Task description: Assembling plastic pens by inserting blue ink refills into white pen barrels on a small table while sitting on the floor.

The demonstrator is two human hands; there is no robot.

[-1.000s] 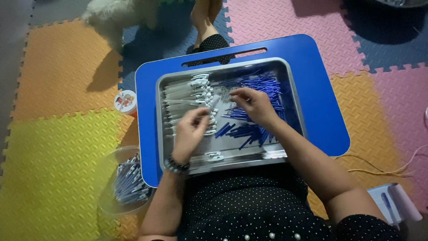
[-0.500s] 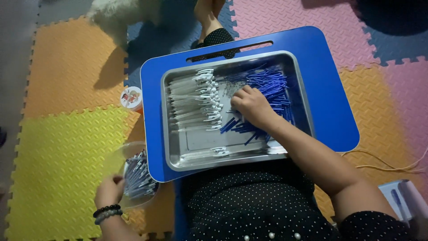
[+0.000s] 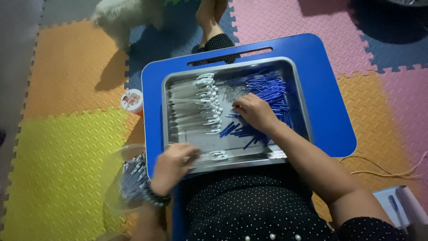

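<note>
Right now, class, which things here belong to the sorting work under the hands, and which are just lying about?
In use:
- metal tray on the blue lap table
- blue pen parts under the right hand
- white-tipped pen pieces
- left hand at the tray's near edge
- clear bowl of pens

Lying about:
- small round tin
- foam floor mats
- cord

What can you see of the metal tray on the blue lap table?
The shallow rectangular silver metal tray has rounded corners and a raised rim, and looks like stainless steel. It lies flat on the blue plastic lap table, filling most of its top. Inside, a row of white pen parts lies at the left and a heap of blue pen parts at the right. The right hand rests among the blue ones; the blurred left hand overlaps the near rim.
</note>
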